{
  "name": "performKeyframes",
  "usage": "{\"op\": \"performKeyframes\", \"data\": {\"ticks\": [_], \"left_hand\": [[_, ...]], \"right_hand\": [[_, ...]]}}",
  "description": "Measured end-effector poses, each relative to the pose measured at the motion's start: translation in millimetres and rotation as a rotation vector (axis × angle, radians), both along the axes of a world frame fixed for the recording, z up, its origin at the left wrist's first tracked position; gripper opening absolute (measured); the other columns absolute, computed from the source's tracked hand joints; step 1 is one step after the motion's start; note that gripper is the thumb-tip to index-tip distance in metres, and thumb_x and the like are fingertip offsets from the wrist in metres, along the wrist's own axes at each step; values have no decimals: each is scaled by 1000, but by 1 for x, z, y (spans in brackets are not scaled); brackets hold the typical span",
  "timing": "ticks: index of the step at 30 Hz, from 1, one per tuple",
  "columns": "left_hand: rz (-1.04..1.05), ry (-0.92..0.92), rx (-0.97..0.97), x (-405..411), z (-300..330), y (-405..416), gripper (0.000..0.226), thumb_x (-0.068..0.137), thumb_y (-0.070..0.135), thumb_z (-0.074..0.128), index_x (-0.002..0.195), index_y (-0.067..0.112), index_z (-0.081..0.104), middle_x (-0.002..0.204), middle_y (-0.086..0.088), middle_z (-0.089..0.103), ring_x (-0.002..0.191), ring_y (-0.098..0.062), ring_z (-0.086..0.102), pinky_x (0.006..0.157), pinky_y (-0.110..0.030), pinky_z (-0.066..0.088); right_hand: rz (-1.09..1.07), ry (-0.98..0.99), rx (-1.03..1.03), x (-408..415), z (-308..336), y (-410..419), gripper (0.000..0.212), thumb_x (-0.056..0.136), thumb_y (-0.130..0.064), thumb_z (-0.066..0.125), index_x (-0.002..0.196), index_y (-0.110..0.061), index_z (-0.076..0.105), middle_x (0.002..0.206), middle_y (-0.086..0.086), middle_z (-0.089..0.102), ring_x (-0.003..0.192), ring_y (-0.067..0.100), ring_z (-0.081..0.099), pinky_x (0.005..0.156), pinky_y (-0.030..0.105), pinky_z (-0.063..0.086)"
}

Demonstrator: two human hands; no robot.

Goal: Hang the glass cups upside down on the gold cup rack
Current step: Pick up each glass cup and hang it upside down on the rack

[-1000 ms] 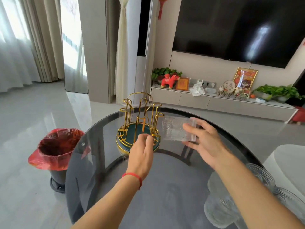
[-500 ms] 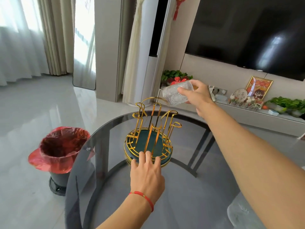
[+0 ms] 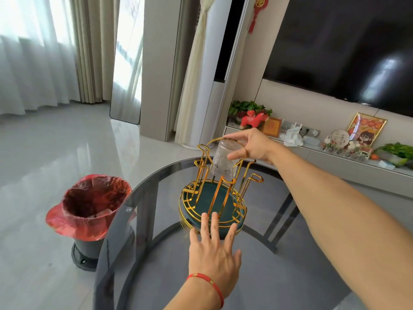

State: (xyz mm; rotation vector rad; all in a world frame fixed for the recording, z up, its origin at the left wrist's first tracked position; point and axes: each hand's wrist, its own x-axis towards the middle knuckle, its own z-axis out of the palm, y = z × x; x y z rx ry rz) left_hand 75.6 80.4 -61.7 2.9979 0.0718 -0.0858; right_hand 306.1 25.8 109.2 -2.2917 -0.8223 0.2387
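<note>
Glass cup in right-hand grip

The right hand holds an inverted glass cup over the gold cup rack; the left hand rests flat against its base.

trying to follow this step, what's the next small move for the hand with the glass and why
Probably lower the glass cup straight down: the right hand holds it mouth-down among the gold rack's prongs, seemingly not seated, while the left hand braces the base.
</note>
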Motion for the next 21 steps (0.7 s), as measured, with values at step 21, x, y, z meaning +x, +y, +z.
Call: {"op": "performKeyframes", "data": {"ticks": [21], "left_hand": [[83,-78,59,3,-8,7,68,104,55,24,161,38,-9,171,-15,-17,155,-41,-17,124,-63,7]], "right_hand": [[-114,-232,-195,-180,-7,-157,31,96,-25,70,126,-33,73,126,-16,73,115,-3,66,102,25,51]]}}
